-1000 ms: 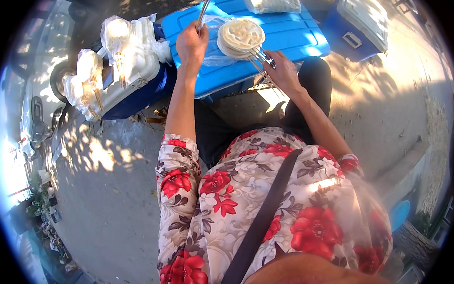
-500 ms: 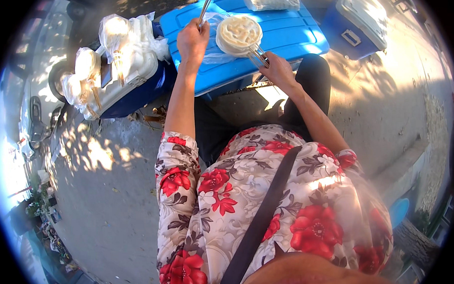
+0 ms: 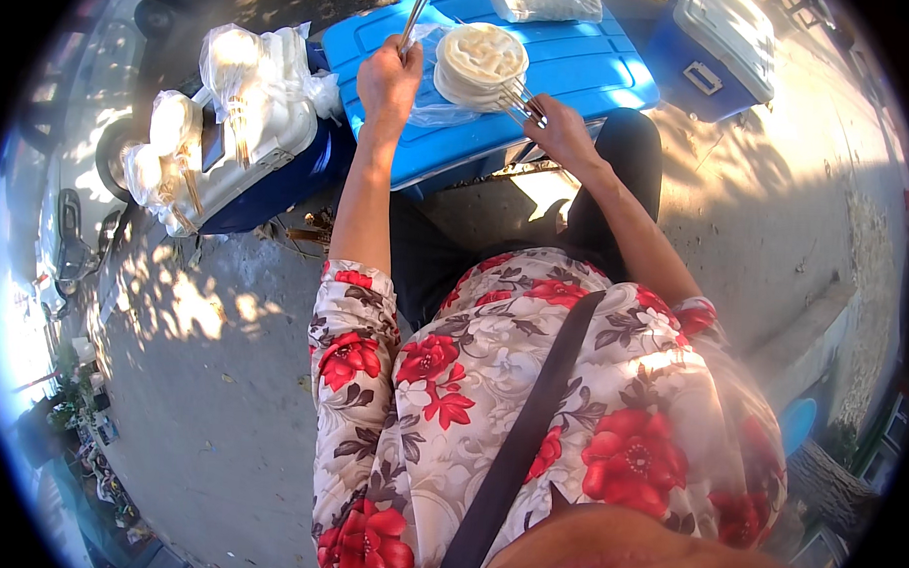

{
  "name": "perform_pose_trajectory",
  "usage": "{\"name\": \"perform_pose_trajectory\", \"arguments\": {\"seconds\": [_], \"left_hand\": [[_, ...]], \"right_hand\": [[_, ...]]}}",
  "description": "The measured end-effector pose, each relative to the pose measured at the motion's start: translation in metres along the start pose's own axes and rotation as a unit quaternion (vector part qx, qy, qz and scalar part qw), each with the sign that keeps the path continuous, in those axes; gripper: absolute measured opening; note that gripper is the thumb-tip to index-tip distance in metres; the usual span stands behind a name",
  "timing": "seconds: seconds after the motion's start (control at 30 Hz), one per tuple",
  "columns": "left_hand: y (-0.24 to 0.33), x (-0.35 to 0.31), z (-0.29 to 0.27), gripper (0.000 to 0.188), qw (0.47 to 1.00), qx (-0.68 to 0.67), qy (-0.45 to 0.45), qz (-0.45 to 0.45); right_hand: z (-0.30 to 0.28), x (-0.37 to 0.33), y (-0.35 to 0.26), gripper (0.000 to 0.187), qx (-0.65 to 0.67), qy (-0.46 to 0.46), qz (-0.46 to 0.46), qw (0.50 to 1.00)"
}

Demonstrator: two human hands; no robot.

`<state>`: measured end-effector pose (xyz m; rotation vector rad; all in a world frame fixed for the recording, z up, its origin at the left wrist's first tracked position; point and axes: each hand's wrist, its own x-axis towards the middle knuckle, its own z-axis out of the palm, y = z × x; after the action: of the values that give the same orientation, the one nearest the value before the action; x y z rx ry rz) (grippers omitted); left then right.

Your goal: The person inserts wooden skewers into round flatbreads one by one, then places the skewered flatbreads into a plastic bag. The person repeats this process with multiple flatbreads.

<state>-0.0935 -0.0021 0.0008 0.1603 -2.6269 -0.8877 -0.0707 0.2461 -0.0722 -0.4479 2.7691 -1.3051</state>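
Observation:
A stack of round, pale, flat pieces like flatbreads [image 3: 482, 57] stands on a clear plastic bag [image 3: 427, 113] over a blue lid [image 3: 592, 63]. Its top piece looks raised and tilted at the near side. My right hand [image 3: 562, 131] is closed round thin, shiny metallic prongs [image 3: 521, 99] whose tips reach the stack's near right edge. To the left of the stack, my left hand [image 3: 390, 78] grips a pair of thin, stick-like metallic rods [image 3: 416, 20], pointing up and away. Whether either tool is tongs or loose skewers I cannot tell.
At the left, a blue cooler with a white lid [image 3: 269, 157] bears bagged pale rounds [image 3: 232, 61] with bundled wooden sticks, and a dark phone-like slab [image 3: 213, 147]. Another blue and white cooler [image 3: 717, 63] stands at the far right. A white package [image 3: 544, 2] lies at the lid's far edge.
The top of the stack has risen slightly, its near edge parting from the pieces below. My right hand has shifted a little to the right. My left hand has barely moved.

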Motion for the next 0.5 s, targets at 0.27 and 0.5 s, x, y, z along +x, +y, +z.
{"name": "perform_pose_trajectory", "arguments": {"seconds": [0.27,0.5], "left_hand": [[-0.002,0.000,0.007,0.034,0.999,0.001,0.024,0.031],[-0.005,0.005,0.013,0.036,0.998,-0.028,0.029,0.044]], "right_hand": [[-0.003,-0.014,0.011,0.030,-0.071,0.024,-0.012,0.997],[0.009,-0.026,0.023,0.053,-0.149,0.058,-0.073,0.984]]}}
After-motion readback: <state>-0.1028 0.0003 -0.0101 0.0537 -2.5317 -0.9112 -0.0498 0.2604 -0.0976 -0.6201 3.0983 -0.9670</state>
